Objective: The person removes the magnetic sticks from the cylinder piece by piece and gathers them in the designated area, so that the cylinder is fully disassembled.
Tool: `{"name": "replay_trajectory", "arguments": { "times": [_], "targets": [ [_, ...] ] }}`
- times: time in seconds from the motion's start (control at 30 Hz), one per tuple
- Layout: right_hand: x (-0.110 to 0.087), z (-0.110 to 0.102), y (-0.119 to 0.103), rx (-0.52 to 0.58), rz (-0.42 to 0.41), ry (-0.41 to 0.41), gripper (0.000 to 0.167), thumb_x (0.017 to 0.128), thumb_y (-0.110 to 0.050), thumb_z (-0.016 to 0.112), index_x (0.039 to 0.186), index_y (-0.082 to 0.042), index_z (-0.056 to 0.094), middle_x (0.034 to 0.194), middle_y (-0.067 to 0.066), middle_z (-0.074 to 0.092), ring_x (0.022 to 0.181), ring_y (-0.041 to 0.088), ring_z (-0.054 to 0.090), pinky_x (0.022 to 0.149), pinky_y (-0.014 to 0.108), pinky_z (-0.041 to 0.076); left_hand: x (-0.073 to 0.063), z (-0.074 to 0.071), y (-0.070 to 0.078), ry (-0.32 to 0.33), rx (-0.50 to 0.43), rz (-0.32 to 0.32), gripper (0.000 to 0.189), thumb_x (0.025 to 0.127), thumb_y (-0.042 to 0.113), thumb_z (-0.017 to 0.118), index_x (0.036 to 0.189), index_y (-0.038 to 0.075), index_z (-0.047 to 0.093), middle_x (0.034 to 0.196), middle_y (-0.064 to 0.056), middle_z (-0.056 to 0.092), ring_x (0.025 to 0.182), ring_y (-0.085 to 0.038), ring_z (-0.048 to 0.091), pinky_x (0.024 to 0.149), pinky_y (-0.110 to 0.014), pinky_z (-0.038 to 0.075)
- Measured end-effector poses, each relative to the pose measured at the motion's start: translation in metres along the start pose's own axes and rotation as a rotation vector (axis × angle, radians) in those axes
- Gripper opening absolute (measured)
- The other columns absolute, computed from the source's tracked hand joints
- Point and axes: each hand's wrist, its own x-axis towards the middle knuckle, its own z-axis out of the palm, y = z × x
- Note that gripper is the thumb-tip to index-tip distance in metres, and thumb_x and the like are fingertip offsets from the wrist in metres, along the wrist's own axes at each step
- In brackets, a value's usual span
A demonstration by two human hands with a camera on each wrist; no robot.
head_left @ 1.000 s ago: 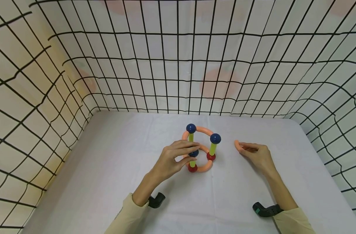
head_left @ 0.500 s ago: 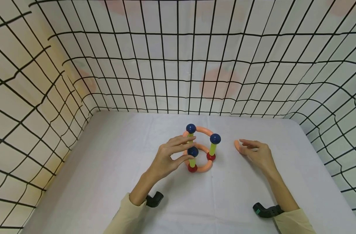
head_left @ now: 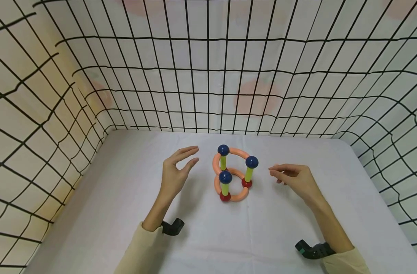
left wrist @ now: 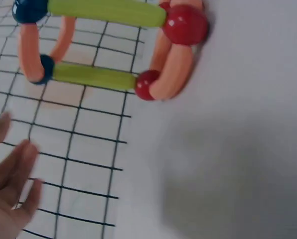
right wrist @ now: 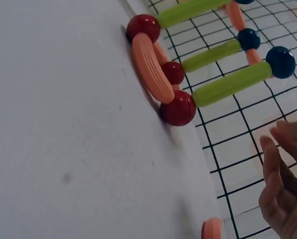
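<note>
Left hand (head_left: 174,171) and right hand (head_left: 296,182), both empty, flanked the ball-and-stick frame (head_left: 236,172).
The ball-and-stick frame stood on the white tabletop (head_left: 263,232); to its left, thumb and fingers were parted, while to its right they bent loosely, and a separate orange stick (right wrist: 213,229) (only partly visible) lay there too.
</note>
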Motion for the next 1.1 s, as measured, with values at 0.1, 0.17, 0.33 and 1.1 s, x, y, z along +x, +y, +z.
{"name": "replay_trajectory", "arguments": {
  "times": [0.1, 0.17, 0.33, 1.1],
  "targets": [
    [0.001, 0.007, 0.0, 0.045, -0.016, -0.144, 0.032, 0.098, -0.027, 0.074, 0.12, -0.004, 0.075, 0.102, 0.012, 0.078, 0.071, 0.029, 0.069, 0.06, 0.029, 0.054, -0.001, 0.003, -0.014, -0.179, 0.045, -0.148, 0.032, 0.091, 0.01, 0.079, 0.123, 0.007, 0.076, 0.129, -0.01, 0.074, 0.13, -0.03, 0.064, 0.114, -0.056, 0.047],
    [0.002, 0.015, 0.001, 0.065, -0.026, -0.244, 0.032, 0.097, -0.025, 0.074, 0.121, -0.003, 0.075, 0.101, 0.015, 0.078, 0.066, 0.031, 0.068, 0.055, 0.028, 0.051, -0.002, 0.006, -0.024, -0.316, 0.073, -0.211, 0.034, 0.09, 0.01, 0.08, 0.123, 0.007, 0.076, 0.13, -0.011, 0.073, 0.133, -0.032, 0.062, 0.115, -0.059, 0.044],
    [0.005, 0.037, 0.004, 0.095, -0.049, -0.443, 0.034, 0.098, -0.024, 0.072, 0.127, -0.007, 0.073, 0.097, 0.017, 0.077, 0.059, 0.033, 0.067, 0.047, 0.021, 0.04, -0.001, 0.017, -0.04, -0.53, 0.085, -0.222, 0.034, 0.087, 0.007, 0.082, 0.12, 0.008, 0.078, 0.128, -0.012, 0.074, 0.135, -0.034, 0.06, 0.118, -0.06, 0.041],
    [0.005, 0.067, 0.008, 0.114, -0.02, -0.521, 0.027, 0.101, -0.017, 0.068, 0.124, -0.004, 0.074, 0.089, 0.015, 0.076, 0.05, 0.022, 0.064, 0.047, 0.018, 0.04, 0.017, 0.037, -0.059, -0.705, 0.129, -0.043, 0.023, 0.081, 0.007, 0.086, 0.104, 0.004, 0.083, 0.096, -0.008, 0.078, 0.092, -0.012, 0.066, 0.083, -0.02, 0.05]
  ]
}}
